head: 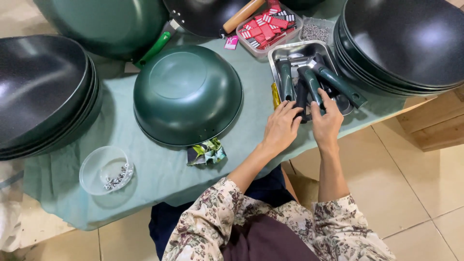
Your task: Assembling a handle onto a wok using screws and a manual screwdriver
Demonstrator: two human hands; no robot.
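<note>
two hands work in the steel tray (278, 52) on the table: our left hand (282, 127) and right hand (326, 124) close on dark green handles (313, 84), which we judge best lifted singly, clear of neighbours.

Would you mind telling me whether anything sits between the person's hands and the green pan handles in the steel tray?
Nothing visible does: the left hand and right hand already rest on the dark green pan handles at the near edge of the rectangular steel tray.
</note>
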